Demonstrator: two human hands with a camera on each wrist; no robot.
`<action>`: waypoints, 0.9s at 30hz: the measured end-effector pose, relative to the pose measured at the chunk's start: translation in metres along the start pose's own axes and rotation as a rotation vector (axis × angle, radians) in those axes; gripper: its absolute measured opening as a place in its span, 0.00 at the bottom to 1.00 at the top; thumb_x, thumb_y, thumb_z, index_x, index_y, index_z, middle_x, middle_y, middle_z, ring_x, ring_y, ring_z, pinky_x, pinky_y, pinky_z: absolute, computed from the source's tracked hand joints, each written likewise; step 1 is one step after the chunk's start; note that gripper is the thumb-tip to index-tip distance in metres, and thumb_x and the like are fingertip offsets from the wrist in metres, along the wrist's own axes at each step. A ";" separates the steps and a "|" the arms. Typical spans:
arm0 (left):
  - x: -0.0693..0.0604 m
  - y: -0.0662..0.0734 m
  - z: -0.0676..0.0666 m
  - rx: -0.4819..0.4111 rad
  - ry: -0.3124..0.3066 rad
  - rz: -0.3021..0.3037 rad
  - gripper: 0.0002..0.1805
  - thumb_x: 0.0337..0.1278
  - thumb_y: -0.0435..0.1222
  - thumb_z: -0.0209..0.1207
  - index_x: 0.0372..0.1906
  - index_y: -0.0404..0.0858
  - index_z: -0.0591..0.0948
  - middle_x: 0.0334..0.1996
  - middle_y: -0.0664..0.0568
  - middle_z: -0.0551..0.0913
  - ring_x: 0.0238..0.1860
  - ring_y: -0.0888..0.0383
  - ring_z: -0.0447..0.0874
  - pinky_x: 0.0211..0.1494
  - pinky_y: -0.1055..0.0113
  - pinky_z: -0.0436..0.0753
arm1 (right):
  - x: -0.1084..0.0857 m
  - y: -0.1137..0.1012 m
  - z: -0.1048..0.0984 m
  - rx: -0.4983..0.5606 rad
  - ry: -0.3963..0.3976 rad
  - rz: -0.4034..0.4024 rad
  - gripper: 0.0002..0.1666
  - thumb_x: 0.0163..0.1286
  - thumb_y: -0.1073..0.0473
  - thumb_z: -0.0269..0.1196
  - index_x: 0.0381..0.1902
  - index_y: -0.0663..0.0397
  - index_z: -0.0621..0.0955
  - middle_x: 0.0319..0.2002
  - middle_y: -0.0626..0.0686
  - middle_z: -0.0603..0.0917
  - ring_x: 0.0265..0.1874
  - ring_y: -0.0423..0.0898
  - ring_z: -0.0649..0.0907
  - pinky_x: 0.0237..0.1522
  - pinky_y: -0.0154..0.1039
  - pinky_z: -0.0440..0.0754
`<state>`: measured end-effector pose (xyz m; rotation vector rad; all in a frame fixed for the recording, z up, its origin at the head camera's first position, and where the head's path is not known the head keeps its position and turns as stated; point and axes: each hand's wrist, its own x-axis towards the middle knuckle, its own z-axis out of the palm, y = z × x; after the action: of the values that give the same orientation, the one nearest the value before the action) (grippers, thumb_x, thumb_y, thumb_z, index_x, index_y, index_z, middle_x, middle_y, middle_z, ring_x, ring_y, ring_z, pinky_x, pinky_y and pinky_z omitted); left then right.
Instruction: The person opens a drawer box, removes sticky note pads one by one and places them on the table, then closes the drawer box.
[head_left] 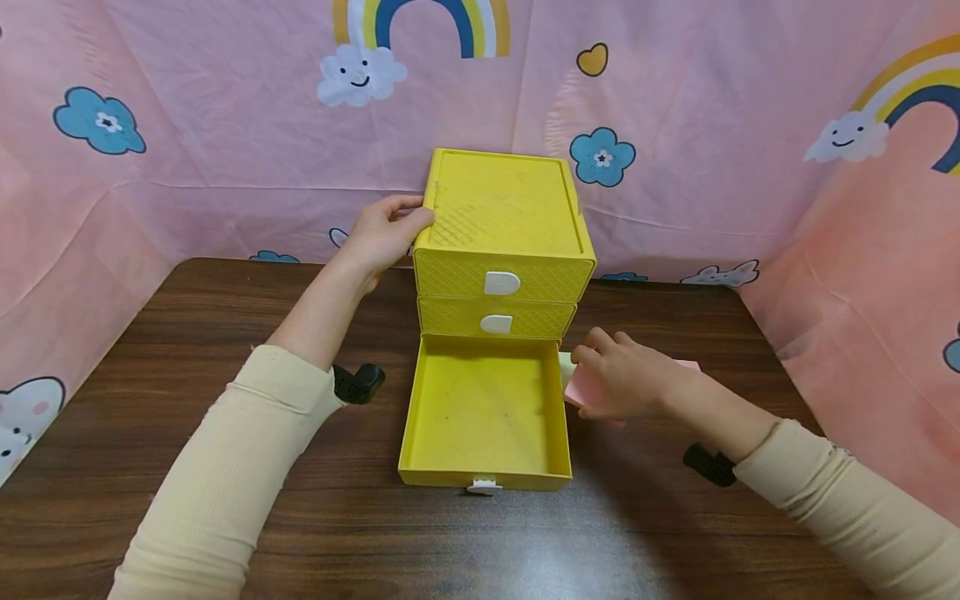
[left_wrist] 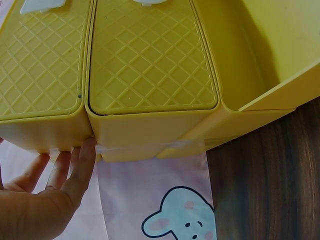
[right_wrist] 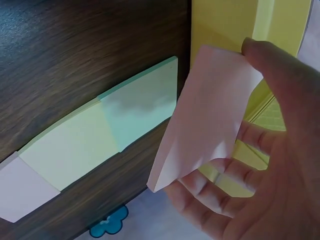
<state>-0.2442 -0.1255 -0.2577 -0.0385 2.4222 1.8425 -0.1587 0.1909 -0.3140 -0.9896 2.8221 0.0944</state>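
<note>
A yellow three-drawer box (head_left: 510,204) stands on the table, its bottom drawer (head_left: 487,408) pulled out with a bare floor. At the box's upper left edge is my left hand (head_left: 381,237). Its thumb lies on the top edge, and its fingers touch the side wall in the left wrist view. To the right of the drawer, my right hand (head_left: 630,379) holds a pink sticky note pad (right_wrist: 210,110) between thumb and fingers, tilted above the table. Beneath it lie a green pad (right_wrist: 147,102), a pale yellow pad (right_wrist: 70,145) and another pink pad (right_wrist: 27,190) in a row.
The two upper drawers are closed and carry white pull tabs (head_left: 502,283). A dark wooden table (head_left: 330,517) spreads around the box. Pink patterned cloth (head_left: 247,108) hangs behind and at both sides.
</note>
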 end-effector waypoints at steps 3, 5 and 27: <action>0.000 0.000 0.000 0.005 -0.004 0.000 0.27 0.62 0.46 0.51 0.65 0.47 0.66 0.57 0.50 0.72 0.44 0.58 0.77 0.43 0.69 0.82 | -0.001 0.003 0.000 0.004 -0.012 0.016 0.34 0.49 0.41 0.67 0.50 0.53 0.73 0.43 0.53 0.69 0.36 0.52 0.73 0.30 0.39 0.76; 0.000 0.000 0.000 0.008 -0.003 0.001 0.27 0.62 0.46 0.51 0.65 0.47 0.67 0.57 0.50 0.72 0.44 0.58 0.77 0.42 0.69 0.82 | -0.001 0.005 0.001 0.006 -0.010 0.023 0.35 0.49 0.40 0.67 0.50 0.53 0.74 0.44 0.54 0.70 0.36 0.53 0.74 0.30 0.39 0.76; -0.001 0.001 0.000 0.016 0.014 0.001 0.27 0.60 0.46 0.51 0.65 0.47 0.68 0.55 0.49 0.72 0.43 0.59 0.76 0.42 0.71 0.80 | -0.010 0.049 0.010 0.050 -0.027 0.153 0.34 0.51 0.40 0.67 0.51 0.54 0.74 0.47 0.61 0.71 0.33 0.55 0.74 0.24 0.36 0.74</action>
<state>-0.2436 -0.1251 -0.2571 -0.0485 2.4469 1.8291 -0.1806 0.2363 -0.3218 -0.7554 2.8562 0.0536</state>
